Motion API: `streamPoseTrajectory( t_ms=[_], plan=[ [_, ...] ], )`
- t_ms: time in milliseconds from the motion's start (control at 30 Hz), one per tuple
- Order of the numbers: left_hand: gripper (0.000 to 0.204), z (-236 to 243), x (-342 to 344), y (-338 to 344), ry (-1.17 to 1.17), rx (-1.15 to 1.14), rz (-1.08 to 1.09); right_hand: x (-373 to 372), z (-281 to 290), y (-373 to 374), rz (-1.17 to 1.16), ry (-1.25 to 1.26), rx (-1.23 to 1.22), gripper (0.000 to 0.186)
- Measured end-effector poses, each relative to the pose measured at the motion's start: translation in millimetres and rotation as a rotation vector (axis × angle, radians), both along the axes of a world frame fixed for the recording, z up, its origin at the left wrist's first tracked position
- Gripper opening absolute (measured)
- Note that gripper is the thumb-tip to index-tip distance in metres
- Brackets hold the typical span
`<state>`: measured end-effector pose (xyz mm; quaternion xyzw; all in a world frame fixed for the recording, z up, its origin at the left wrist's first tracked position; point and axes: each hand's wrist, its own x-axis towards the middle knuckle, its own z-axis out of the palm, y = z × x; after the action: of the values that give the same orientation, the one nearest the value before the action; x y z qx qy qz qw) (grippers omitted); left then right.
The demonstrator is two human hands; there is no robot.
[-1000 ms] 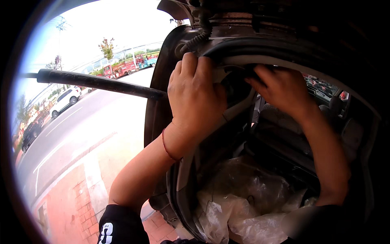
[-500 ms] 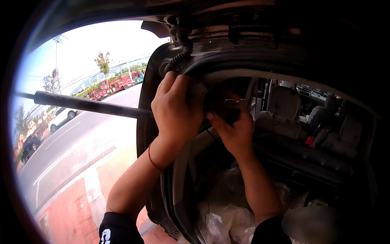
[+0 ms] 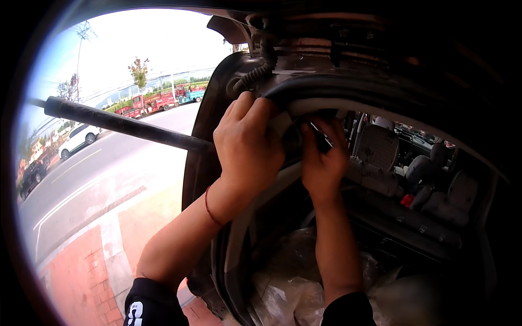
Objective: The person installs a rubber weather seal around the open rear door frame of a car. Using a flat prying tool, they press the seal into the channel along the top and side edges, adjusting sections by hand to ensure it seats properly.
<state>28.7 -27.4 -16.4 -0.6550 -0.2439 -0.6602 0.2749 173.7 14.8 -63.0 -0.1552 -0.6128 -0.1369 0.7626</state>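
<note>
My left hand [image 3: 247, 144], a dark red cord round its wrist, is curled over the upper left corner of a vehicle's open rear doorway. Its fingertips are hidden behind the edge trim [image 3: 284, 126] that they grip. Close by on the right, my right hand [image 3: 325, 163] pinches a thin, shiny metal piece [image 3: 322, 133] between thumb and fingers, just inside the opening. What kind of piece it is, and what its far end touches, cannot be made out in the shadow. A black rubber seal [image 3: 315, 82] runs along the opening's top edge.
A black gas strut [image 3: 128, 125] crosses from the left to the door frame. Above my left hand hangs a ribbed cable sleeve [image 3: 254, 75]. Clear plastic sheeting [image 3: 293, 290] lies inside below my arms, with grey seats [image 3: 380, 144] farther in. Outside, vehicles line a road [image 3: 114, 163].
My right hand has risen, and the metal piece has turned from level to steeply slanted. My left hand keeps its grip at the corner. The whole view has shifted slightly.
</note>
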Motion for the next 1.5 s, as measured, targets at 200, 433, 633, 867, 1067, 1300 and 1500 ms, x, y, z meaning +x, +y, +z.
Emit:
streamPoseTrajectory(
  t_ms=[200,433,633,867,1067,1300,1500],
  plan=[
    [0.026,0,2,2,-0.006,-0.011,0.022,-15,2,-2,0.413,0.255,-0.158,0.015],
    [0.026,-6,3,4,-0.018,0.006,0.025,-2,-3,-1,0.355,0.131,-0.179,0.012],
    [0.024,-3,2,1,-0.033,-0.027,0.029,-11,-7,-8,0.115,0.086,-0.127,0.014],
    [0.028,1,4,-2,-0.038,-0.052,-0.001,75,-22,-20,0.492,0.565,-0.083,0.04],
    [0.027,6,-1,-9,-0.029,-0.065,0.027,66,-13,-27,0.879,0.769,-0.217,0.037],
    [0.026,5,-6,-6,0.029,-0.049,0.054,21,-11,-15,0.947,0.482,-0.017,0.029],
    [0.026,4,-5,-6,0.024,-0.047,0.039,18,-6,1,0.889,0.336,0.181,0.023]
  ],
)
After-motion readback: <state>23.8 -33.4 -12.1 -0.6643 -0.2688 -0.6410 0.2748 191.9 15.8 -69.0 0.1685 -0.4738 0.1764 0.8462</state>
